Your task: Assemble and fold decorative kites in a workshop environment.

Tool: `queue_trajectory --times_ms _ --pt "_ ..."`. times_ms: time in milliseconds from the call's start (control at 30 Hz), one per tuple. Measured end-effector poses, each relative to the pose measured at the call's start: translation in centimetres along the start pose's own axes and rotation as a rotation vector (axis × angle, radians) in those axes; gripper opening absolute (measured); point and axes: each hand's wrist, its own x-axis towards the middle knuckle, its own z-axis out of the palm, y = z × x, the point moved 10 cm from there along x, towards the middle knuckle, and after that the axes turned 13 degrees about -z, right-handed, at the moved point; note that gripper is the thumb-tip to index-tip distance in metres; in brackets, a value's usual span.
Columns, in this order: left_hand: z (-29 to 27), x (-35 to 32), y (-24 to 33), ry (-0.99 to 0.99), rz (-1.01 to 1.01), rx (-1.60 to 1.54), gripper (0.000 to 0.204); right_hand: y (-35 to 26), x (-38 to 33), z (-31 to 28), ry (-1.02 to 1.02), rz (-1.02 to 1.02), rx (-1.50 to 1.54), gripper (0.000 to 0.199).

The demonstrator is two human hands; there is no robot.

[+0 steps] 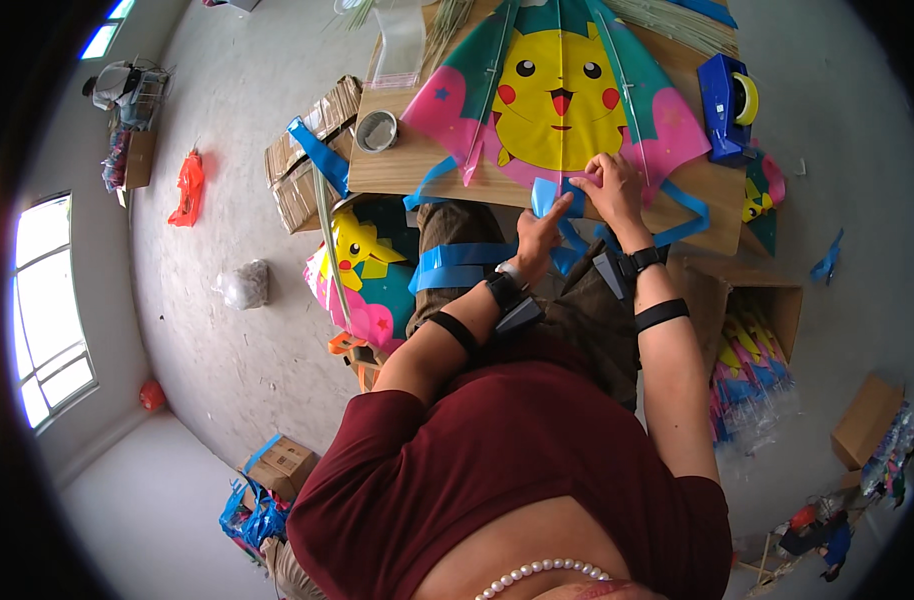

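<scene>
A kite in teal and pink, with a yellow cartoon figure and thin spars, lies on the wooden table. Its lower edge points toward me. Just below that edge my left hand is closed on a shiny blue ribbon, index finger stretched forward. The fingers of my right hand pinch the kite's bottom edge near the central spar; exactly what lies between the fingertips is partly hidden. More blue ribbon trails off the table front on both sides and over my lap.
A blue tape dispenser stands at the table's right edge, a small round bowl at its left. Another kite leans by my left leg. Cardboard boxes stand left and an open box of packed kites right. Thin sticks lie at the back.
</scene>
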Motion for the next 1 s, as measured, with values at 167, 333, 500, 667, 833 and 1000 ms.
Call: queue_trajectory --times_ms 167,333,500,667,833,1000 --pt "-0.2 0.9 -0.3 0.083 0.013 0.069 0.037 0.1 -0.1 0.0 0.003 0.011 -0.013 0.038" --pt "-0.2 1.7 -1.3 0.064 0.058 0.032 0.04 0.2 -0.2 0.0 0.008 0.003 0.006 0.038" --pt "-0.3 2.4 -1.9 0.046 0.071 0.019 0.041 0.2 -0.2 0.0 0.015 -0.003 0.009 0.038" --pt "-0.1 2.6 -2.3 0.039 0.043 -0.007 0.04 0.3 -0.3 0.1 -0.002 0.011 0.006 0.038" --pt "0.4 2.0 -2.2 0.018 0.024 -0.05 0.033 0.3 -0.3 0.1 -0.001 0.005 0.03 0.038" --pt "0.7 1.5 -2.0 -0.01 0.009 -0.071 0.032 0.3 -0.3 0.0 0.0 -0.001 0.018 0.038"
